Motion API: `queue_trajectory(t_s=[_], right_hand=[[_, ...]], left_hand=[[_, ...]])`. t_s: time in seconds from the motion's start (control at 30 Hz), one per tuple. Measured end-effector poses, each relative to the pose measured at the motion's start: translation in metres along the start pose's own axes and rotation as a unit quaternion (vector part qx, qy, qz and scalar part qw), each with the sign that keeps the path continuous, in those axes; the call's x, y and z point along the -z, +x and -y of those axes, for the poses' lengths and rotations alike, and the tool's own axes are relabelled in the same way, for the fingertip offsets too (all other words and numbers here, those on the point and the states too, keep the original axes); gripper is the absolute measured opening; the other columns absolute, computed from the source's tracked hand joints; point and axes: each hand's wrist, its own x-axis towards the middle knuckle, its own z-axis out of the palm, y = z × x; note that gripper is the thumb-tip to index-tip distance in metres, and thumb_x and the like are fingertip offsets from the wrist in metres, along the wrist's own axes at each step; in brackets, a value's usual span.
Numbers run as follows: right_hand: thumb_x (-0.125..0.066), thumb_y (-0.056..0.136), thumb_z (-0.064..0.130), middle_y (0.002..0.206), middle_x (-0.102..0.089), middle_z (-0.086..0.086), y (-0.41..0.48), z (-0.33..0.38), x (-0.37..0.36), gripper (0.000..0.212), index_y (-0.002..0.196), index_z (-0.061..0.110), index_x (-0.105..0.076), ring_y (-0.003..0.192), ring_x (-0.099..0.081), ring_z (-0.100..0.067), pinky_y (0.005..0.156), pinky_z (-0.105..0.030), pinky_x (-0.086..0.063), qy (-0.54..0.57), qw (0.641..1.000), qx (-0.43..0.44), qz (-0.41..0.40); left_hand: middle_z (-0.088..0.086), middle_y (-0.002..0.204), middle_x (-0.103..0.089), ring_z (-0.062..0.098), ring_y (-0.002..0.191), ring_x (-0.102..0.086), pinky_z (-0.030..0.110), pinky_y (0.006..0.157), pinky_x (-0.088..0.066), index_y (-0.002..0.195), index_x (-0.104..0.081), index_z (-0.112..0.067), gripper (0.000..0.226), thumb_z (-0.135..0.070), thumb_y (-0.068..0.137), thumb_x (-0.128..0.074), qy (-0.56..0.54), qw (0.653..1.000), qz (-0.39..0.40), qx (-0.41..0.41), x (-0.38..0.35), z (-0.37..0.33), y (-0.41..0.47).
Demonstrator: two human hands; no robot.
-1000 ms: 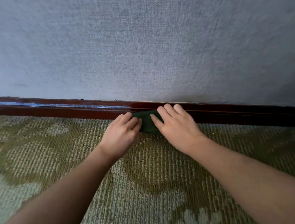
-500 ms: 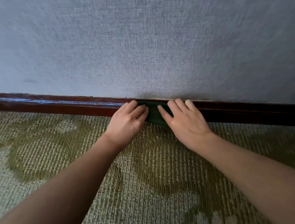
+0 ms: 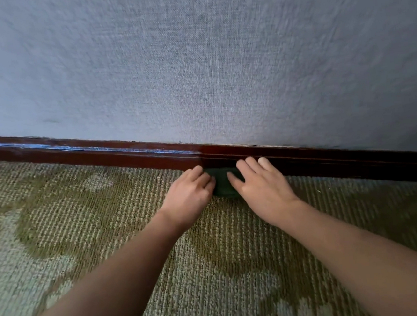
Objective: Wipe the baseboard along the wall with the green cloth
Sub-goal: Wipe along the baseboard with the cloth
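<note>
We hold the green cloth (image 3: 222, 185) against the foot of the dark wooden baseboard (image 3: 126, 155), down on the patterned carpet (image 3: 86, 219). Our left hand (image 3: 188, 189) curls over its left edge; our right hand (image 3: 261, 184) presses it with straight fingers.

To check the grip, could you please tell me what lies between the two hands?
In the head view, the green cloth lies between the left hand and right hand, against the baseboard.

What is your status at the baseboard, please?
Left hand grips green cloth, right hand presses it with straight fingers. Cloth low against baseboard, at carpet edge. Nothing seen blocking the run.
</note>
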Motion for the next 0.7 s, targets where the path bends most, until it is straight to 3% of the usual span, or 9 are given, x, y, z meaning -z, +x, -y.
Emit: queue_trajectory(t_s=[0.03, 0.13, 0.2, 0.37, 0.53, 0.7], right_hand=[[-0.039, 0.092, 0.009, 0.116, -0.039, -0.011, -0.002, -0.001, 0.000, 0.051, 0.142, 0.009, -0.026, 0.107, -0.036, -0.028, 0.089, -0.037, -0.030, -0.010, 1.000, 0.000, -0.001], [-0.045, 0.085, 0.012, 0.110, -0.050, -0.007, -0.003, -0.011, 0.010, 0.053, 0.137, 0.014, -0.040, 0.101, -0.048, -0.024, 0.084, -0.033, -0.038, -0.055, 0.998, -0.021, -0.036], [-0.050, 0.078, 0.016, 0.098, -0.058, -0.002, 0.000, -0.016, 0.017, 0.051, 0.128, 0.020, -0.054, 0.091, -0.055, -0.019, 0.076, -0.029, -0.043, -0.068, 0.993, -0.045, -0.089], [-0.036, 0.087, 0.013, 0.110, -0.052, -0.002, 0.003, -0.018, 0.015, 0.051, 0.138, 0.019, -0.038, 0.103, -0.050, -0.020, 0.084, -0.030, -0.040, -0.053, 0.994, -0.044, -0.089], [-0.030, 0.079, 0.012, 0.095, -0.059, 0.001, 0.006, -0.022, 0.011, 0.054, 0.127, 0.019, -0.055, 0.089, -0.057, -0.017, 0.075, -0.027, -0.044, -0.070, 0.992, -0.041, -0.102], [-0.034, 0.083, 0.011, 0.101, -0.059, -0.001, 0.007, -0.019, 0.000, 0.051, 0.132, 0.016, -0.049, 0.094, -0.056, -0.019, 0.079, -0.029, -0.043, -0.055, 0.995, -0.024, -0.084]], left_hand=[[0.009, 0.066, -0.065, 0.026, 0.062, -0.061, 0.026, 0.053, -0.052, 0.081, -0.072, 0.004, 0.018, -0.002, 0.065, -0.068, 0.009, 1.000, -0.008, -0.007, 0.002, -0.001, 0.000], [0.012, 0.072, -0.066, 0.028, 0.066, -0.062, 0.029, 0.057, -0.053, 0.084, -0.071, 0.005, 0.034, -0.005, 0.076, -0.040, 0.037, 0.998, -0.046, -0.006, 0.012, 0.006, 0.012], [0.014, 0.076, -0.066, 0.028, 0.068, -0.063, 0.030, 0.060, -0.052, 0.087, -0.071, 0.005, 0.034, -0.005, 0.077, -0.040, 0.058, 0.996, -0.059, -0.011, 0.019, 0.011, 0.020], [0.015, 0.082, -0.069, 0.028, 0.069, -0.064, 0.030, 0.061, -0.052, 0.091, -0.071, 0.005, 0.036, -0.006, 0.078, -0.039, 0.076, 0.995, -0.050, -0.041, 0.021, 0.018, 0.025], [0.011, 0.079, -0.068, 0.028, 0.068, -0.063, 0.030, 0.058, -0.051, 0.092, -0.071, 0.005, 0.034, -0.004, 0.079, -0.041, 0.059, 0.996, -0.053, -0.042, 0.011, 0.020, 0.027], [0.012, 0.076, -0.067, 0.028, 0.069, -0.063, 0.029, 0.059, -0.052, 0.088, -0.071, 0.005, 0.029, -0.005, 0.079, -0.044, 0.060, 0.996, -0.059, -0.036, 0.003, 0.020, 0.028]])
